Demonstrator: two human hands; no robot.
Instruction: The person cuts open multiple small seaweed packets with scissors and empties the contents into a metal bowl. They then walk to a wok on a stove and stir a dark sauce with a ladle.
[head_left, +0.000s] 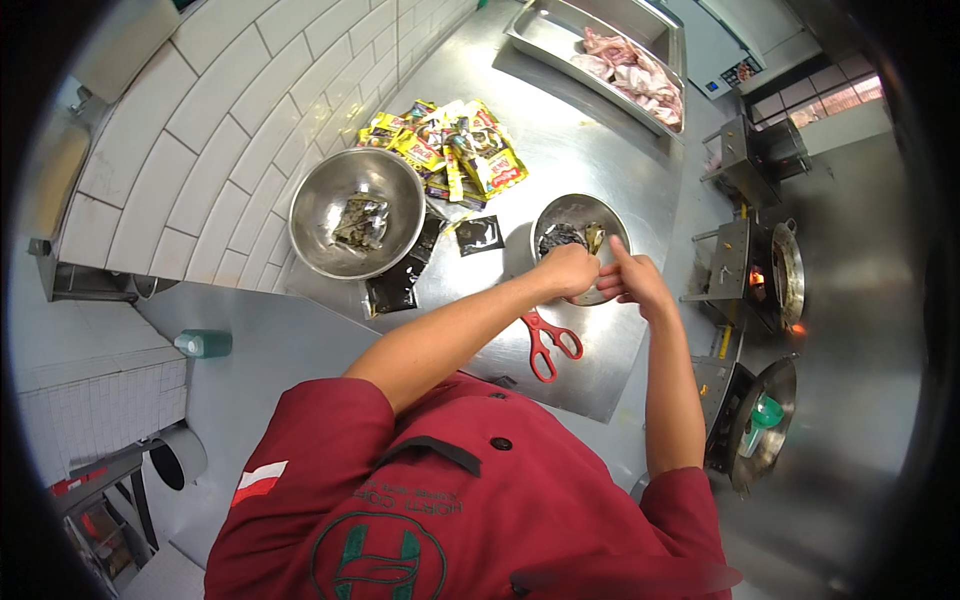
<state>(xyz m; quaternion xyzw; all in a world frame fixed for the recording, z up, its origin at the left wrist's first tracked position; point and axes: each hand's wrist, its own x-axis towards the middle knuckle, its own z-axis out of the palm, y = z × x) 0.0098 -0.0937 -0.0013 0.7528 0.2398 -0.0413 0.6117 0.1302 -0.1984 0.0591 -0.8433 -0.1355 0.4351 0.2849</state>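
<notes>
My left hand is closed over the near rim of a steel bowl, apparently around the lower end of a small, bent sachet; its fingertips are hidden. Just to the right, my right hand has its thumb raised and fingers spread towards the left one. Dark, shiny contents lie inside this bowl. Red-handled scissors rest below the left wrist, blades mostly hidden. A flat black sachet lies left of the bowl, and more black sachets lie farther left.
A larger steel bowl holds crumpled, dark-smeared packets. Yellow printed packets are piled against the tiled wall. A steel pan of raw meat stands at the back. Burners with woks line the right, one with a visible flame.
</notes>
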